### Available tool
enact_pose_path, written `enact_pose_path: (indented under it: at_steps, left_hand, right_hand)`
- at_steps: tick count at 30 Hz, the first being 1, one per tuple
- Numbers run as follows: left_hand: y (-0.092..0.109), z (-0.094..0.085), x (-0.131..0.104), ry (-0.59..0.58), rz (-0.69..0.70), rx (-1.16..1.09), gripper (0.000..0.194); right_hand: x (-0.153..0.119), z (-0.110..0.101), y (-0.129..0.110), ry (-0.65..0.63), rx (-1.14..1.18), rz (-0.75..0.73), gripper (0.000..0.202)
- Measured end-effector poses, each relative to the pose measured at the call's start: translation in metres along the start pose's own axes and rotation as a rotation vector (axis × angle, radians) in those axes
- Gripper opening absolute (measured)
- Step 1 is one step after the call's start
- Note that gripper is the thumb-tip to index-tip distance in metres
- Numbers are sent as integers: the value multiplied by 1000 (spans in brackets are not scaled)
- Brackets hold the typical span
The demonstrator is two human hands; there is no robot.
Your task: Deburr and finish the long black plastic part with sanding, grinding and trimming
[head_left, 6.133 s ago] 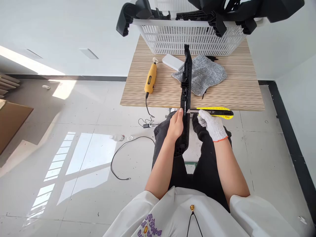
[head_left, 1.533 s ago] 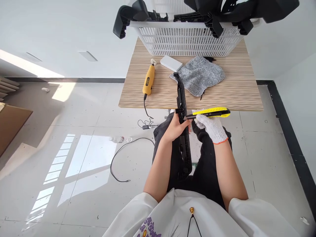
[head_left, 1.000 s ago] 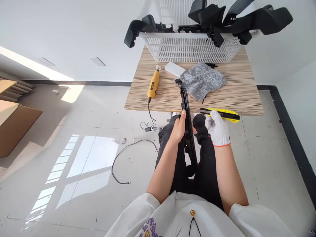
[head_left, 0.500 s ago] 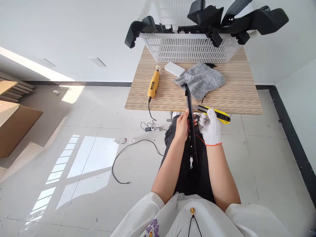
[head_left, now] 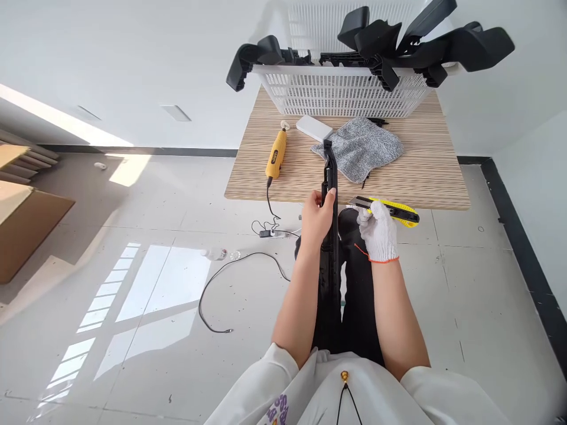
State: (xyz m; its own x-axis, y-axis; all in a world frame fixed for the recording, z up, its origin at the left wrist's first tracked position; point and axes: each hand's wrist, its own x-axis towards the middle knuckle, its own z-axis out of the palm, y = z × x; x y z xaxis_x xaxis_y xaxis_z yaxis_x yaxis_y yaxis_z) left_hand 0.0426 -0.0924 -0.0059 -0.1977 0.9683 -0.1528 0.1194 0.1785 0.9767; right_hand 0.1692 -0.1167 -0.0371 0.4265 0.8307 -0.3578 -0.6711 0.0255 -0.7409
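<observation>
A long, narrow black plastic part (head_left: 329, 236) stretches from my lap to above the table's front edge. My bare left hand (head_left: 318, 217) is closed around its middle, thumb over the near face. In a white knit glove with an orange cuff, my right hand (head_left: 380, 233) grips a yellow and black utility knife (head_left: 396, 212). The knife's blade (head_left: 355, 201) is out and points left toward the part, with a gap between them. Beyond the part's upper end lies a grey cloth (head_left: 365, 147), which it partly overlaps in view.
On the wood-grain table (head_left: 411, 183) lie a yellow rotary tool (head_left: 276, 154) with a cord and a white box (head_left: 313, 127). A white plastic basket (head_left: 345, 94) at the back holds several black plastic parts (head_left: 447, 50). A cable (head_left: 212, 280) and a cardboard box (head_left: 31, 224) are on the floor.
My left hand has moved left with the black part, which is now turned to show a broader side. The gloved hand with the knife has barely shifted, so the gap has widened.
</observation>
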Motion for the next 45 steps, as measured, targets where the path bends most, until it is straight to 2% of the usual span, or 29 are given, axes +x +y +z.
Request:
enact_pose_path:
  at_steps: [4, 9, 16, 18, 20, 24, 28, 30, 34, 37, 39, 42, 45]
  left_hand:
    - [-11, -1, -5, -77, -53, 94, 35]
    - [-27, 5, -18, -221, -187, -123, 41]
    - [-36, 7, -14, -287, -310, -320, 62]
    - [-39, 5, -11, -308, -322, -349, 60]
    - [-40, 3, -8, -328, -316, -350, 53]
    - [-40, -1, -4, -376, -316, -376, 47]
    - [-36, 1, -6, -366, -358, -318, 59]
    - [-35, 2, -7, -364, -361, -313, 61]
    - [-33, 3, -9, -370, -329, -344, 64]
    - [-33, 1, -10, -335, -354, -343, 62]
    - [-32, 1, -10, -325, -364, -343, 60]
    - [-32, 0, -9, -328, -361, -338, 61]
    - [-34, 0, -8, -314, -380, -340, 61]
  right_hand:
    - [1, 0, 1, 81, -7, 37, 36]
    - [4, -4, -8, 87, -89, 92, 32]
    - [-10, -6, -12, -126, -340, 122, 21]
    - [-10, -6, -10, -122, -303, 76, 23]
    - [-7, -8, -9, -62, -212, 42, 28]
    - [-3, -12, -9, 14, -109, 57, 34]
    - [-4, -11, -10, -73, -284, 117, 30]
    - [-6, -9, -9, -100, -356, 89, 28]
    - [-7, -8, -7, -36, -308, -12, 29]
    - [-7, -10, -5, -108, -418, 58, 27]
    - [-8, -11, -4, -139, -517, 46, 24]
    - [-11, -10, -3, -140, -491, -29, 22]
    - [-13, -7, -4, -196, -553, 25, 18]
